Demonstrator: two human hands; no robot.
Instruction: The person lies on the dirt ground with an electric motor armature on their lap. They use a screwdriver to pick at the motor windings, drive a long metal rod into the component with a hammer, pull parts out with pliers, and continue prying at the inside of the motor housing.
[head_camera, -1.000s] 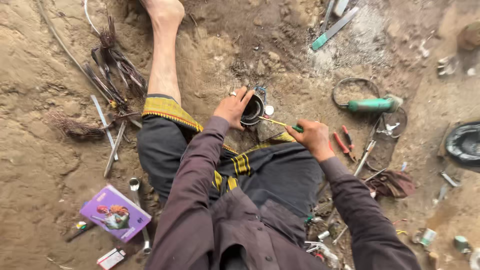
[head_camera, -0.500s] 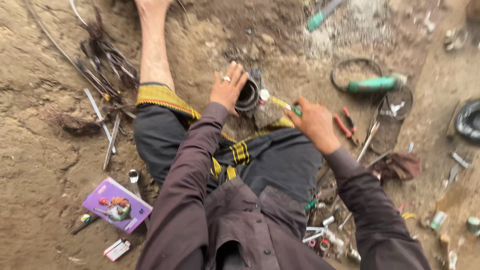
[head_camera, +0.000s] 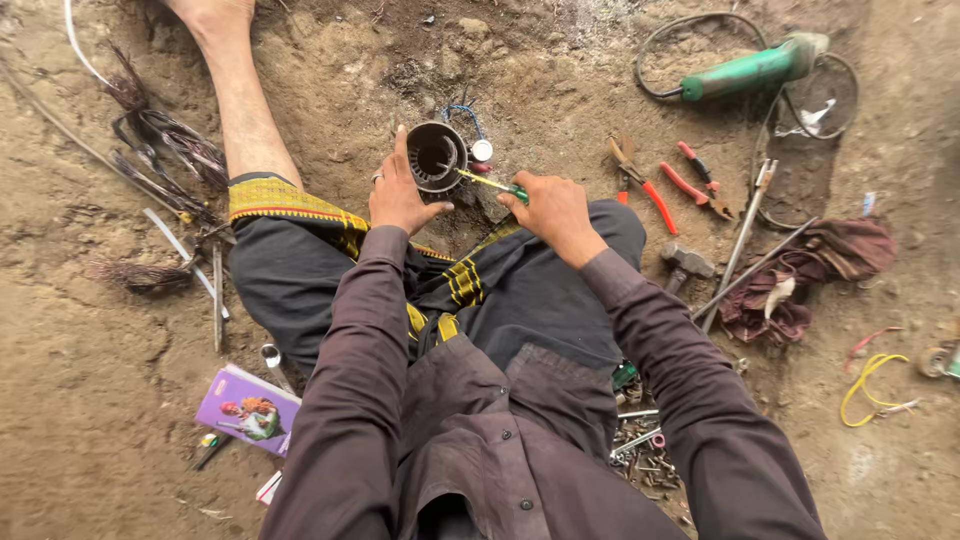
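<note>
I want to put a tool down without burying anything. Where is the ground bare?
Bare dirt lies left of the purple booklet and below the yellow cord. It is crowded around the pliers, hammer and rag.

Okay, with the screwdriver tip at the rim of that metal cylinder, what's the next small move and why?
Probably ease the screwdriver tip a little deeper into the cylinder. The left hand already steadies its side, the right hand holds the green handle, and the shaft only reaches the open rim.
</note>
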